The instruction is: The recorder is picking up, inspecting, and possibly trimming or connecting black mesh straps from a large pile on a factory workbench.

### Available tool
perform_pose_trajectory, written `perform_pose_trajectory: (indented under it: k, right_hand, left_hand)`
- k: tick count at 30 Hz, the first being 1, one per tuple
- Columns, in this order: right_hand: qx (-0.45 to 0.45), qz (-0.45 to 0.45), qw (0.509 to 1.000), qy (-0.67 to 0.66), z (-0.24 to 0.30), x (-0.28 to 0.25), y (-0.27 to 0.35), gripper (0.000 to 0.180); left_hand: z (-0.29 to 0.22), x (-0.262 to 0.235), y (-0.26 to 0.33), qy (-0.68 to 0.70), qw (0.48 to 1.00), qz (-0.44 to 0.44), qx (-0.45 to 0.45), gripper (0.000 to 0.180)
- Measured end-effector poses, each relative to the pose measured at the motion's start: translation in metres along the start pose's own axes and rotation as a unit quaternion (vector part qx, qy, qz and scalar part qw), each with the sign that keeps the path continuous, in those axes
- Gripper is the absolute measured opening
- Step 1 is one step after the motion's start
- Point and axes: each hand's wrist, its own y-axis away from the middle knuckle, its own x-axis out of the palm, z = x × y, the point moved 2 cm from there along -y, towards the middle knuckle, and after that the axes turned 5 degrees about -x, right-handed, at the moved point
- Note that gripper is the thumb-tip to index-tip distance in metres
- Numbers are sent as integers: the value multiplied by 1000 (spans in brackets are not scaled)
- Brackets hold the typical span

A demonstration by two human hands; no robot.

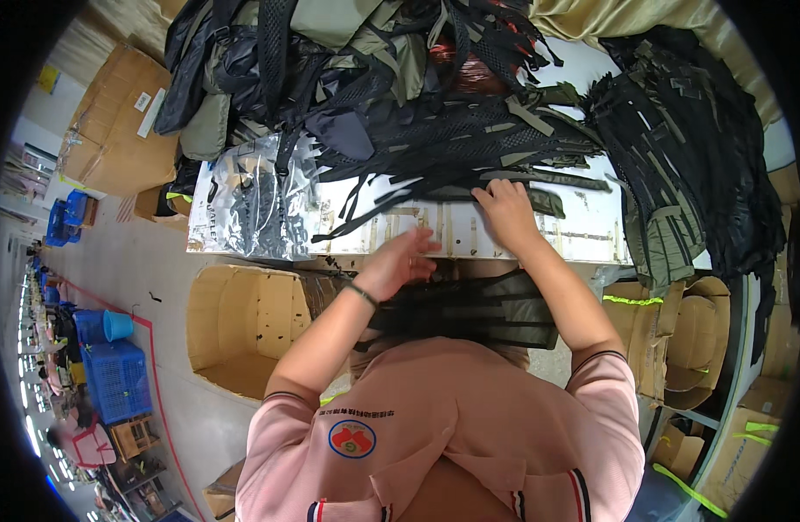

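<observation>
My right hand (509,213) rests on the table with its fingers bent down onto a black and olive fabric strap piece (539,202). From that piece, narrow black webbing trails left across the white tabletop. My left hand (404,261) hovers over the table's front edge, fingers apart, holding nothing I can see. Behind both hands lies a spread layer of black mesh strap pieces (470,137). More black and olive fabric pieces (504,306) lie across my lap, partly hidden beneath the table edge and my arms.
A clear plastic bag (261,204) lies left on the white table (583,228). Black and olive bag parts (330,52) are heaped at the back. Another dark pile (696,148) hangs over the right end. Open cardboard boxes (243,326) stand below; blue crates (117,378) are far left.
</observation>
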Motion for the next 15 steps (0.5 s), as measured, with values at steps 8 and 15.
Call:
perform_pose_trajectory:
  k: [8, 15]
  right_hand:
    - [-33, -42, 997, -57, -16, -58, 69, 35]
    - [70, 17, 997, -16, -43, -51, 107, 35]
  left_hand:
    - [1, -41, -41, 249, 959, -112, 72, 35]
    - [6, -56, -7, 229, 954, -119, 154, 13]
